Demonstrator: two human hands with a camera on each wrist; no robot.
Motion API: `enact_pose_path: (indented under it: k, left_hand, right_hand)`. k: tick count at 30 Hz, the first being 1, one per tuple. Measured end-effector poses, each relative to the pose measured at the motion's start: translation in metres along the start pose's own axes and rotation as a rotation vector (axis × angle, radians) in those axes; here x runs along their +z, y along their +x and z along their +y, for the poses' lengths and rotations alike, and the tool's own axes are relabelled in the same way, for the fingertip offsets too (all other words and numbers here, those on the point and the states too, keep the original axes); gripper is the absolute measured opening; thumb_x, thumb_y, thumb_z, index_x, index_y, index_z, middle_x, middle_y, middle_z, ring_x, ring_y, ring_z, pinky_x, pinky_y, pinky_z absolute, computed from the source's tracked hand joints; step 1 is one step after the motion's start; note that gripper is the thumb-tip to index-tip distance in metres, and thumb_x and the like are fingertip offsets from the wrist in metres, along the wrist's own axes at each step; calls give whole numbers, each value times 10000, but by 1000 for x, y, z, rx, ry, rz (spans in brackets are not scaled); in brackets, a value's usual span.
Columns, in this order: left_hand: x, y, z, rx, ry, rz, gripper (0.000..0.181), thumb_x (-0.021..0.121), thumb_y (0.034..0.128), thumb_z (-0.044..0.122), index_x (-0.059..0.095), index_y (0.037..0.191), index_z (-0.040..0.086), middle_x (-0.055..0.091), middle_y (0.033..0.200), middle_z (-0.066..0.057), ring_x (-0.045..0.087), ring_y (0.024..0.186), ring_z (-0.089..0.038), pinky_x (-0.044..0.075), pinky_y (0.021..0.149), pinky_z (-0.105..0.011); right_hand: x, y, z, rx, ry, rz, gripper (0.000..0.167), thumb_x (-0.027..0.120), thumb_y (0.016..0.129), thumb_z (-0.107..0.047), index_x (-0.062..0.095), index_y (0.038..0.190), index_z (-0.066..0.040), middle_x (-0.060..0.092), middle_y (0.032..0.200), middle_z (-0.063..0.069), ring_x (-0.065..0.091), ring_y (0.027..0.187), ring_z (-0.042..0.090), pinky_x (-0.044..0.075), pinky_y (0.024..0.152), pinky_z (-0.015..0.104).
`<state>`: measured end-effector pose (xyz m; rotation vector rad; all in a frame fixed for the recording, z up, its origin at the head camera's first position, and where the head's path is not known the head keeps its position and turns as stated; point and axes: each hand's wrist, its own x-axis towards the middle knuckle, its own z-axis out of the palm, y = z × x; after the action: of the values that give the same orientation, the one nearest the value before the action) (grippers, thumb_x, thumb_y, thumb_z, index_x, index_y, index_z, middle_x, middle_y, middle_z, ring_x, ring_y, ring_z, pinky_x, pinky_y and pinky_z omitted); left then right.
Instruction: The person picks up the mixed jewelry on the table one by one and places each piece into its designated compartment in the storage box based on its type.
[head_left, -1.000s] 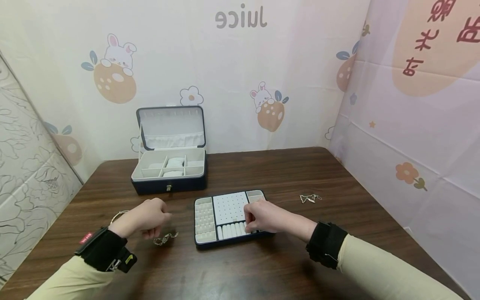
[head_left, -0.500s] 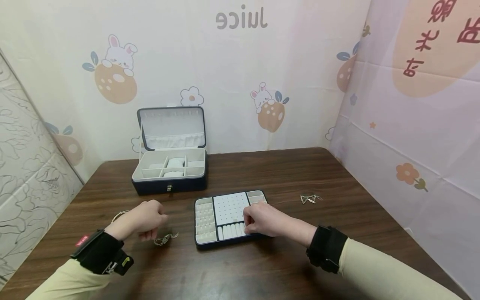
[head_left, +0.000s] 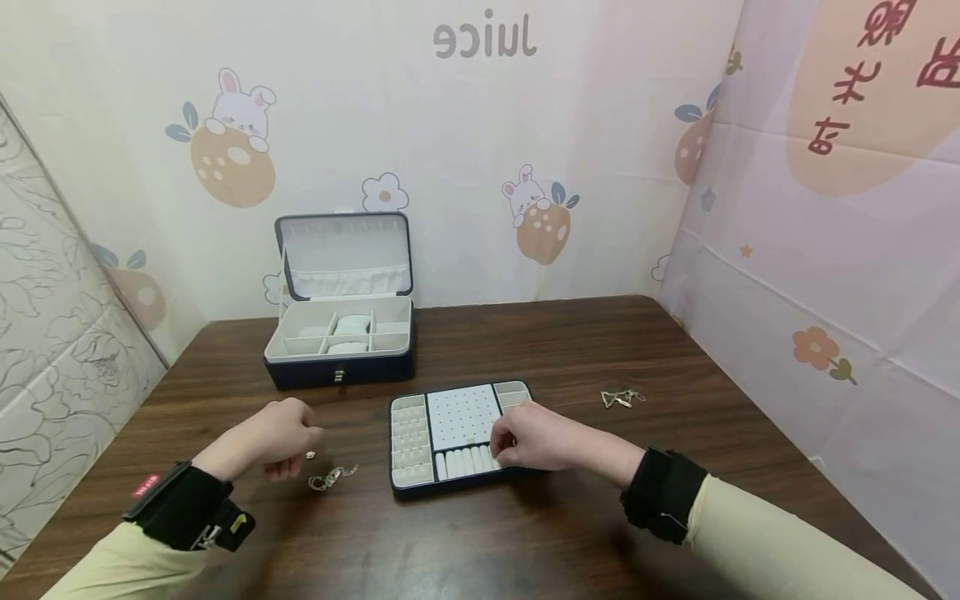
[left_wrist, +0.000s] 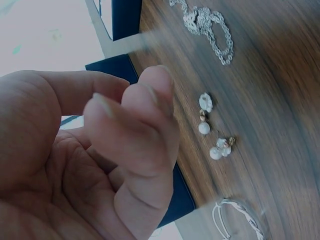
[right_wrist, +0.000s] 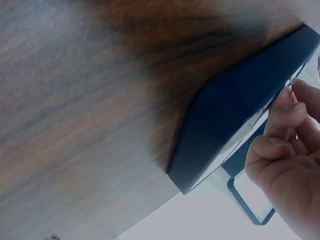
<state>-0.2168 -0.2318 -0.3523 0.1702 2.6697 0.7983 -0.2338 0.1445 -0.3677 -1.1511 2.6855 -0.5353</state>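
Near the loosely curled left fingers [left_wrist: 137, 145], 2 pearl earrings [left_wrist: 204, 128] lie between a silver chain [left_wrist: 199, 22] and a bangle [left_wrist: 244, 212].

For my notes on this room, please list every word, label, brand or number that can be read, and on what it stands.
"Juice": grey letters in mirror writing, on the back cloth.
Red characters on the right cloth: I cannot read them surely; one is cut by the picture edge.
Red tag on the left wrist strap: letters too small to read.
I can read no numbers.
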Motion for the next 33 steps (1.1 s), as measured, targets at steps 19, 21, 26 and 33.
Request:
enact_pose_path:
  k: [19, 21, 26, 33]
  left_hand:
    - [-8, 3, -19, -26, 38, 58, 186, 552, 963, 92, 591, 799, 14, 597, 505, -31, 560, 419, -129, 501, 427, -292]
    - [-8, 3, -20, -28, 38, 59, 186, 569, 967, 90, 588, 799, 12, 595, 505, -30, 557, 418, -126, 500, 426, -291]
    - [-9, 2, -25, -26, 43, 62, 162, 606, 956, 70, 589, 808, 7, 585, 499, -29, 543, 410, -117, 484, 419, -281]
    - [-9, 2, -32, -24, 48, 70, 129, 581, 919, 20, 577, 791, 29, 568, 484, -23, 523, 394, -105, 453, 408, -261]
  right_hand:
    - [5, -2, 3, -92, -33, 33, 176, 803, 829, -32, 704, 747, -152, 613, 702, -148, 475, 657, -37, 443, 658, 170]
    - [5, -2, 4, -107, -36, 40, 176, 797, 819, -18, 714, 739, -150, 616, 700, -145, 476, 657, -43, 445, 653, 163]
    - [5, -3, 5, -132, -37, 41, 181, 789, 818, -8, 711, 737, -150, 613, 709, -145, 484, 672, -47, 449, 661, 159]
    - [6, -3, 6, -137, -27, 43, 193, 800, 829, -21, 683, 750, -153, 591, 736, -126, 488, 699, -16, 447, 670, 174]
